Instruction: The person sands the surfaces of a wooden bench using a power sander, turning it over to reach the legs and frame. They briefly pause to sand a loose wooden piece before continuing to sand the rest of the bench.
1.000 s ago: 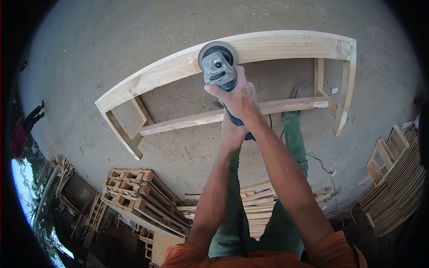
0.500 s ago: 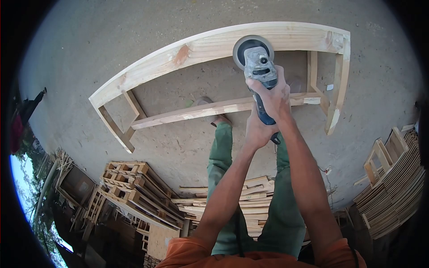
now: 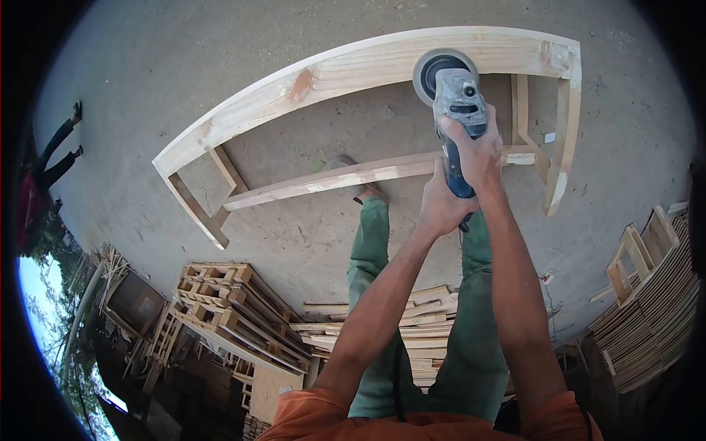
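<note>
Both hands are closed around a dusty grey and blue angle grinder. My right hand wraps its body just behind the head, while my left hand grips lower, at the rear handle end. The grinder's round disc overlaps the lower edge of a pale curved board, right of its middle. That board is the long top side of a wooden frame, which has short end pieces and a straight rail below. The disc's contact with the wood is hidden under the tool.
Wooden pallets are stacked at lower left, with loose planks between them and my legs. A large stack of thin slats stands at right. At the far left another person's legs show on the concrete floor.
The grinder and both hands have shifted right along the curved board. More of the other person's legs now shows at the far left, and the view has shifted slightly.
</note>
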Motion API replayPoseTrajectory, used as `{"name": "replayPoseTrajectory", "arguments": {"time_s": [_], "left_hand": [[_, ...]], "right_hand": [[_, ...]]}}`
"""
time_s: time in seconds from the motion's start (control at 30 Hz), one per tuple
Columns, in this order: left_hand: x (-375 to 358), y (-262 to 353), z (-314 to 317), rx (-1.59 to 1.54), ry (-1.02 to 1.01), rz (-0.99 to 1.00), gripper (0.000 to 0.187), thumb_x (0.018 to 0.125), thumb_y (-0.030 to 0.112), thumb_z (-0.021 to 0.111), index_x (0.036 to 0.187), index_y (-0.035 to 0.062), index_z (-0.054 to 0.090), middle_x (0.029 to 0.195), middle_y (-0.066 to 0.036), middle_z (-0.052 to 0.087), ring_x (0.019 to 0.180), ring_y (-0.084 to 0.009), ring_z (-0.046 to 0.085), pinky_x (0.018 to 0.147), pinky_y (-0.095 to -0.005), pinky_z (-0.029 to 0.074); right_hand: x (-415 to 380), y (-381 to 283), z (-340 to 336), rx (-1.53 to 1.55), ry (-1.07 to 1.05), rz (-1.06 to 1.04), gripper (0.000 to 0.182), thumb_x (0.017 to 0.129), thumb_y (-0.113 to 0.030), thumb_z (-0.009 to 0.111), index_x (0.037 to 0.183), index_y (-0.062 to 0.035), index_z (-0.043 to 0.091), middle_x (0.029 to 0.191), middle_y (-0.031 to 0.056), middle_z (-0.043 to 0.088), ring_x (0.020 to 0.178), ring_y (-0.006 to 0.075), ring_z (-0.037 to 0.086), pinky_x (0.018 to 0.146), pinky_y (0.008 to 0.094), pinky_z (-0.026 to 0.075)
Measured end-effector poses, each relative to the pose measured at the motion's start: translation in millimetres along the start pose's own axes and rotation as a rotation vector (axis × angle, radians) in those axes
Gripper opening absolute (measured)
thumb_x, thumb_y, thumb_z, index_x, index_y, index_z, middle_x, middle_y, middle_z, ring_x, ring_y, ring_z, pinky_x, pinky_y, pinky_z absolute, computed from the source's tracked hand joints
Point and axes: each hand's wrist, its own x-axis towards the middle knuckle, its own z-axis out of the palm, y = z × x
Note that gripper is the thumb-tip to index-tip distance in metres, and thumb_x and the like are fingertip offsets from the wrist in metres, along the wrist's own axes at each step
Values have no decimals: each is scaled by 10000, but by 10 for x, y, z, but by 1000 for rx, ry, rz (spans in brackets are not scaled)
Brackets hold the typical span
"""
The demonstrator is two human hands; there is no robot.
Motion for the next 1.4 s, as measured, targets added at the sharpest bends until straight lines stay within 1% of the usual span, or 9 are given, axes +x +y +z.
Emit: {"name": "replayPoseTrajectory", "arguments": {"time_s": [0.07,0.13,0.3,0.53,0.67,0.8,0.93,1.23,1.4], "left_hand": [[-29,21,-15,-70,28,-52,985,703,322,914,1474,40,369,1299,-143,637,1178,-252,634,1007,-372,498],[-29,-6,-209,-134,59,35,871,749,268,893,1436,26,416,1270,-106,639,1136,-223,629,988,-367,509],[34,-31,-426,-130,8,77,830,700,280,903,1334,13,440,1248,-164,644,1118,-261,657,944,-377,521],[195,226,496,35,-35,3,748,672,256,892,1245,12,476,1119,-165,680,1047,-277,675,923,-396,517],[191,183,551,-128,45,50,757,691,261,896,1267,16,471,1154,-154,671,1062,-262,664,934,-396,515],[155,102,103,-150,84,63,827,730,265,896,1379,18,447,1240,-114,649,1110,-231,640,978,-376,508],[189,84,-70,-156,42,5,874,750,274,896,1437,30,414,1258,-114,648,1128,-238,638,991,-369,506],[117,84,973,-106,47,-37,950,731,306,909,1470,33,378,1319,-160,637,1204,-262,636,1015,-387,500],[169,180,654,-111,31,-52,960,722,304,915,1470,38,376,1331,-149,629,1205,-255,633,1019,-385,498]], "right_hand": [[4,-56,68,-35,-107,7,826,758,-542,841,1274,14,513,1005,218,718,911,334,738,814,423,587],[-53,-180,298,-92,-148,-14,854,754,-588,826,1266,15,505,995,247,707,911,369,735,802,432,587],[-39,-204,448,-79,-83,0,735,770,-489,833,1237,17,576,1037,193,726,958,297,724,870,407,554],[220,-99,-546,-34,68,36,795,752,-526,837,1243,27,546,1011,224,714,923,319,731,836,406,569],[267,-148,-511,-60,-56,40,729,777,-501,819,1236,13,580,1055,184,716,976,298,714,872,387,549],[237,-200,72,-207,-220,-110,888,753,-575,834,1295,37,487,1004,268,702,937,416,724,825,453,564],[204,-268,184,-171,-300,-72,904,751,-586,837,1301,32,473,989,287,697,909,421,728,809,479,563],[228,29,-833,-178,-90,-24,754,751,-473,845,1263,0,558,1058,218,716,999,356,720,889,452,548],[273,-81,-539,-131,-133,7,797,752,-518,845,1276,4,547,1078,223,709,1017,369,714,905,454,542]]}}
